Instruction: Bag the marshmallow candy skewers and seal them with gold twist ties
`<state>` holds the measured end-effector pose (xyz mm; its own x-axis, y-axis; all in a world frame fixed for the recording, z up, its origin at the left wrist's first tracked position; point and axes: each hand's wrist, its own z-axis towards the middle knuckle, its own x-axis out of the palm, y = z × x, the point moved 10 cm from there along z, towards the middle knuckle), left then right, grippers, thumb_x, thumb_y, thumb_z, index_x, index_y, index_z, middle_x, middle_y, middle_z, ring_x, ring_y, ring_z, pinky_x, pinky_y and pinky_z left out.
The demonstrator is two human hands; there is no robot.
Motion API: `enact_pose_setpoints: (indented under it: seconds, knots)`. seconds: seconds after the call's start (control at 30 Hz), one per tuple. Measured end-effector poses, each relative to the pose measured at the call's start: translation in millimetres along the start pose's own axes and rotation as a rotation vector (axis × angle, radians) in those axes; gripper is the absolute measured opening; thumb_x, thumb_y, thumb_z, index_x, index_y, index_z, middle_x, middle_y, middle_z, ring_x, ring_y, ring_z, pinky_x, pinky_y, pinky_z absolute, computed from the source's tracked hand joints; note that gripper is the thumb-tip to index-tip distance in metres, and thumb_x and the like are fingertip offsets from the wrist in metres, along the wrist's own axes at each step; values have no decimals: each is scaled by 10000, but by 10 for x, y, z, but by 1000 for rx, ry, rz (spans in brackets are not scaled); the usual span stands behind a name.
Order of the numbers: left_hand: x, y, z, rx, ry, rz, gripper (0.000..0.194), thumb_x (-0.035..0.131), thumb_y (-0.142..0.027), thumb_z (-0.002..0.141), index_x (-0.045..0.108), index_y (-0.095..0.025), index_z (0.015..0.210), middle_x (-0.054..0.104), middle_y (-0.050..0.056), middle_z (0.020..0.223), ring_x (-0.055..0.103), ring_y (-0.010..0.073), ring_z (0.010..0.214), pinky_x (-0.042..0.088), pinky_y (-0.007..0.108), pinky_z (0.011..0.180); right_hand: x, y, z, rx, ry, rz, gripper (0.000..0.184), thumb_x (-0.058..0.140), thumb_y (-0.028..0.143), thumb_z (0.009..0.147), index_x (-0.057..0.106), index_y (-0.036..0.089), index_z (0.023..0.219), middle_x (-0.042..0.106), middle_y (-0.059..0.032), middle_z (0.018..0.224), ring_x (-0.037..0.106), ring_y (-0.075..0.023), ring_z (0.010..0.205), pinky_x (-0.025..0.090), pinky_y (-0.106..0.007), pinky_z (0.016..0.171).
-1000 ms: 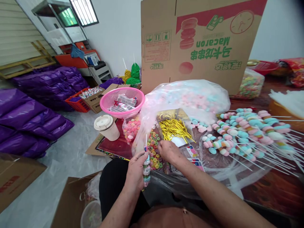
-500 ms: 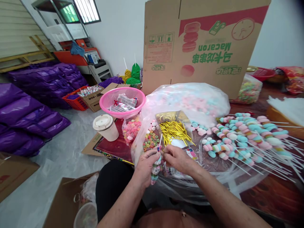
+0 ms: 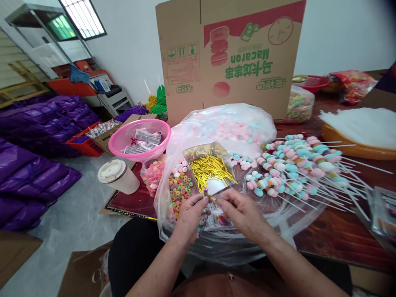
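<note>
My left hand (image 3: 188, 216) is closed round the gathered neck of a bagged marshmallow skewer; most of the skewer is hidden behind the fingers. At that neck, a gold twist tie (image 3: 212, 197) stretches across to my right hand (image 3: 243, 210), whose thumb and fingers pinch its end. Just beyond the hands lies an opened pack of gold twist ties (image 3: 210, 168). Colourful gummy rings (image 3: 180, 190) are left of it, with printed clear wrappers (image 3: 216, 221) under the hands. Unwrapped marshmallow skewers (image 3: 292, 167) are heaped to the right, sticks pointing rightward.
A big clear bag of marshmallows (image 3: 229, 123) lies before an upright cardboard box (image 3: 247, 95). On the left stand a pink basket (image 3: 113, 144) with wrappers and a lidded cup (image 3: 120, 177). An orange basin (image 3: 343, 142) and plastic packets (image 3: 385, 212) are at the right.
The view has swung right, bringing the plastic packets in. My right hand has come from beside the tie pack to the skewer's neck, where the gold tie now shows between both hands.
</note>
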<state>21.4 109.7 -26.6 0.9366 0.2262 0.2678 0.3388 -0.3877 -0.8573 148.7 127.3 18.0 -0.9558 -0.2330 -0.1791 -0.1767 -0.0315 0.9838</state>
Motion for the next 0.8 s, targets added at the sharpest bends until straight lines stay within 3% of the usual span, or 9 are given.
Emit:
enact_pose_setpoints:
  seconds: [0.1,0.17,0.27,0.4,0.5,0.6,0.67,0.73,0.8]
  knots:
    - [187,-62,-49,95,135,74,187,656,-322,680,680,-147,744,624,17,676,558,134,641,437,231,623,133,-2,40,8,48,-24,228,481,342,778,445,185,617,393,55,528,338,-79,490,280,-195,446]
    - [215,-62,-88,124,176,138,175,628,-303,708,686,-151,771,627,15,700,555,145,695,430,233,670,202,-97,72,42,74,-1,234,492,344,756,423,190,595,380,62,507,328,-78,477,271,-194,437]
    - [171,-16,-125,116,188,179,179,623,-325,722,676,-158,755,593,2,648,530,136,644,424,227,652,258,-207,85,51,106,30,253,508,351,754,408,194,581,370,70,487,327,-78,467,271,-193,435]
    - [92,-50,-141,152,154,112,256,664,-389,703,617,-153,616,564,0,606,519,119,605,426,220,628,156,-182,27,5,7,-17,218,545,334,764,463,182,630,408,63,525,365,-83,497,294,-193,455]
    - [106,137,-154,-55,213,-23,286,731,-389,635,594,-138,611,549,-7,529,504,97,477,392,201,469,155,-61,-68,12,83,28,181,560,345,786,559,174,845,453,64,544,414,-90,486,319,-191,442]
    - [273,388,-303,-339,428,-120,333,786,-364,561,621,-113,705,601,34,534,528,110,400,397,209,399,313,227,-218,-83,400,63,213,494,361,849,620,195,891,584,20,657,539,-106,560,417,-209,526]
    - [374,426,-400,-405,549,-176,375,800,-346,549,620,-114,783,637,66,569,559,131,408,435,229,410,370,333,-305,-118,551,77,261,461,383,870,639,198,820,627,6,685,586,-117,602,453,-225,583]
    - [389,396,-402,-389,543,-232,390,789,-316,580,588,-158,875,645,49,574,568,131,416,443,219,409,352,295,-298,-97,547,77,285,475,398,862,619,189,733,630,4,645,592,-123,598,455,-227,574]
    - [355,353,-353,-343,469,-249,428,763,-281,625,539,-208,982,639,20,576,561,117,421,440,199,409,283,192,-236,-80,427,51,288,474,383,863,566,185,676,613,7,606,574,-120,564,436,-220,527]
